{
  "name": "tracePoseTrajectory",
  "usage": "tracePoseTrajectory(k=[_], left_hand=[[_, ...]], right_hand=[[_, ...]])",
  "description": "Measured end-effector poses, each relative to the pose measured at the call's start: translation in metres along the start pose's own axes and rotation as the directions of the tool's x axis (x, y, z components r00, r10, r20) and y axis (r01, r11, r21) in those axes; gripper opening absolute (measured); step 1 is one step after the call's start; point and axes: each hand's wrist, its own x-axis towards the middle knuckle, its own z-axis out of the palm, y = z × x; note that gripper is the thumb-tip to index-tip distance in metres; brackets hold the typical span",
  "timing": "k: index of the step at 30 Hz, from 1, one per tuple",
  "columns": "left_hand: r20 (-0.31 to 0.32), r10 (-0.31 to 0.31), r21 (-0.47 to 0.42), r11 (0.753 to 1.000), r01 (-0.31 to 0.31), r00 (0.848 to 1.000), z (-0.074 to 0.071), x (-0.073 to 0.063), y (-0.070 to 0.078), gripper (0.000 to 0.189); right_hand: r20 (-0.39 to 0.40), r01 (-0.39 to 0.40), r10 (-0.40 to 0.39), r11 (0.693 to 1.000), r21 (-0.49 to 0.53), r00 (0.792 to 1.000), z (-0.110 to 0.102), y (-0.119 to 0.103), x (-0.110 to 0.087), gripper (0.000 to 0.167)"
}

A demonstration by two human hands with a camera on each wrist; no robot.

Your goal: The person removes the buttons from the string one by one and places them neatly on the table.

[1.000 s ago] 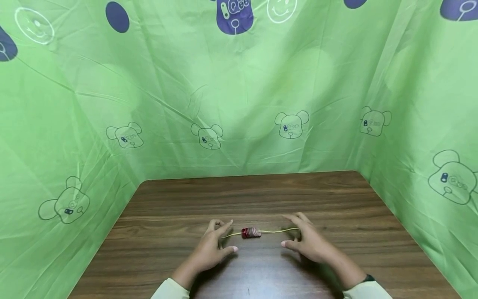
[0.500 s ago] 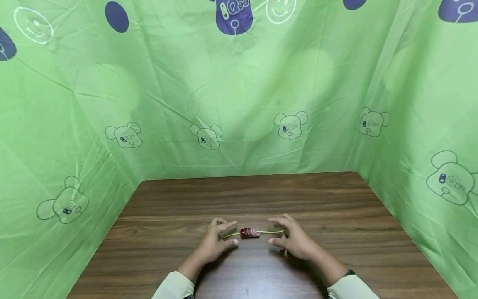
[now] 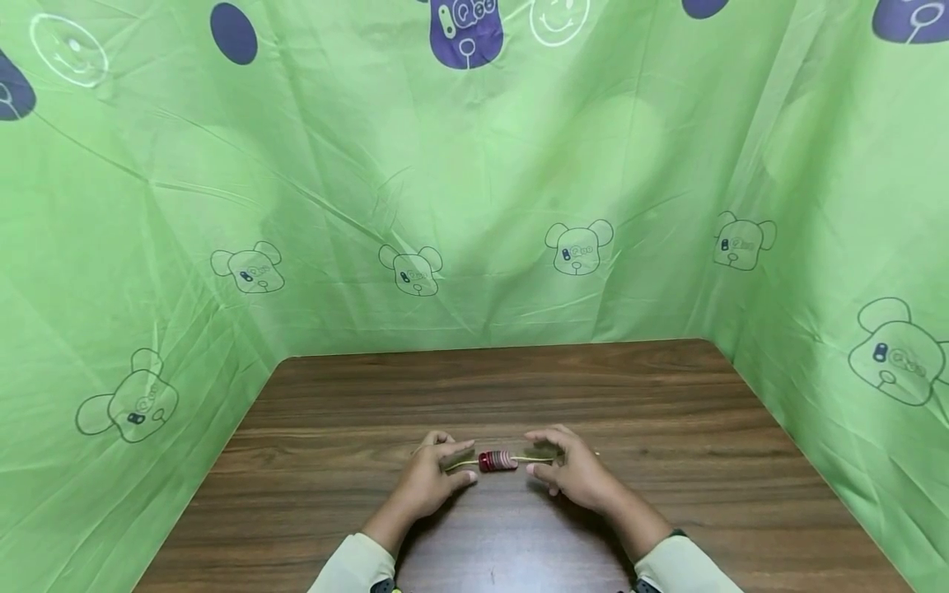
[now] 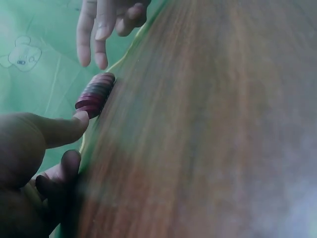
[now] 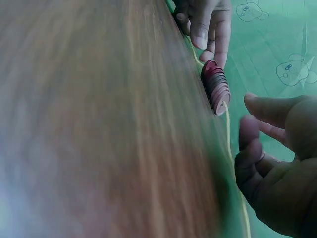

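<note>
A short row of red, grey and pink round discs (image 3: 497, 461), threaded on a thin yellow cord (image 3: 530, 459), lies on the wooden table between both hands. In the head view my left hand (image 3: 430, 473) is just left of the row, thumb and forefinger apart over the cord. On the other side my right hand (image 3: 574, 469) hovers with thumb and fingers apart, the cord passing beneath. The right wrist view shows the discs (image 5: 216, 87) tightly stacked and the cord (image 5: 229, 144) running past my loosely bent right fingers. Neither hand visibly grips anything; parts of the cord are hidden.
The brown wood-grain table (image 3: 482, 395) extends on all sides of the hands. Green cloth (image 3: 482, 206) with bear and smiley prints hangs behind it and along both sides.
My right hand has moved left, closer to the discs. My left hand has shifted slightly right toward them. The row of discs stays in about the same place.
</note>
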Motion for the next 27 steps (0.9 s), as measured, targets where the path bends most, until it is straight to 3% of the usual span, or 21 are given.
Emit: tracePoseTrajectory(k=[4,11,18,27], left_hand=[[-0.010,0.002,0.026,1.000,-0.001,1.000,0.001,0.002,-0.002,0.047],[0.017,-0.009,-0.032,0.999,0.009,1.000,0.000,0.004,-0.002,0.036],[-0.042,0.021,0.109,0.994,-0.017,0.999,0.003,0.006,-0.001,0.032],[-0.067,0.044,0.122,0.992,-0.036,0.997,0.008,0.009,-0.005,0.026]], right_hand=[[-0.011,-0.020,0.021,0.999,0.041,1.000,0.005,0.005,0.005,0.050],[-0.020,-0.025,0.028,0.994,0.110,0.999,0.010,0.013,0.010,0.048],[-0.099,-0.037,0.040,0.999,0.033,0.994,0.016,0.018,0.014,0.039],[-0.161,-0.061,0.057,0.998,-0.018,0.985,0.022,0.018,0.017,0.030]])
